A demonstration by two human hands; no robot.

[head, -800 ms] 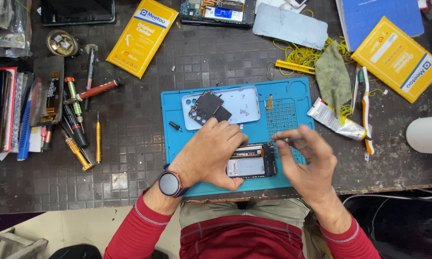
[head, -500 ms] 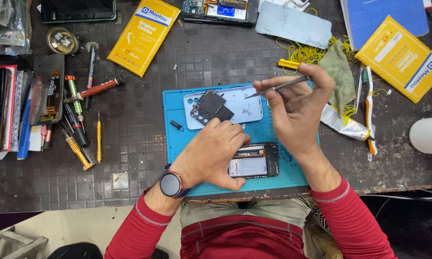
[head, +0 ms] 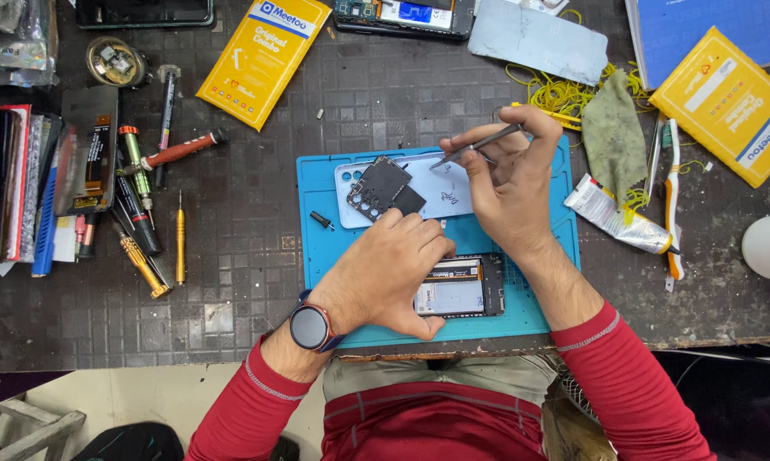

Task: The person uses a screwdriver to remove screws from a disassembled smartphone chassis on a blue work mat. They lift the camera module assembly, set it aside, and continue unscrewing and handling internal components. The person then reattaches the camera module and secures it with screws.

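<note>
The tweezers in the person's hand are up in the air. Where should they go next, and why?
Probably down to the pale back cover just under the tip. The right hand holds the tweezers above it, while the left hand steadies the opened phone on the blue mat.

Phone repair workshop: screwdrivers, blue repair mat (opened phones around).

1. We see a matt blue rubbery mat on the dark, rough, gridded table.
2. The tweezers in our right hand look like dull grey metal.
3. Under our left hand, the opened phone shows glossy metal plates.
4. At two o'clock lies a limp olive cloth.
5. At eleven o'clock, a glossy yellow cardboard box.
</note>
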